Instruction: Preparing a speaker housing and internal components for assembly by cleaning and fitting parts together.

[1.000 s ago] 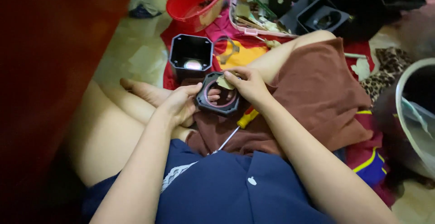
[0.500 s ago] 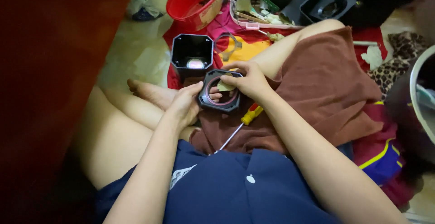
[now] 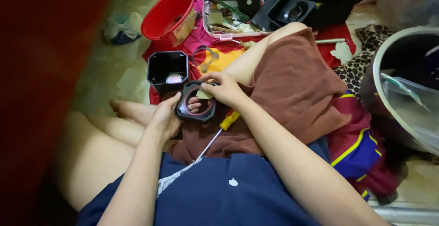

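- Two bare hands meet over the lap, both on one dark ring-shaped frame with a reddish inner rim; it sits at the inner edge of the brown shorts, just in front of the black square housing
- left hand is clenched on the frame's near-left edge, with fingers showing through its opening; right hand is closed on a small pale scrap pressed against the frame's upper right rim
- compared with half a second ago, the frame and both grips look much the same; the view has tipped a little, so the scrap-on-rim contact seems to be continuing rather than ending
- yellow-handled screwdriver lies on the lap under the right wrist, shaft pointing toward the body; no hand touches it
- black square housing stands open-side up on the red cloth, a pale round piece inside; it is just beside the frame, and I cannot tell whether they touch
- red plastic bowl sits farther off on the floor; a pink tray of small parts lies beyond the knee; a metal basin with clear plastic in it stands at the right edge
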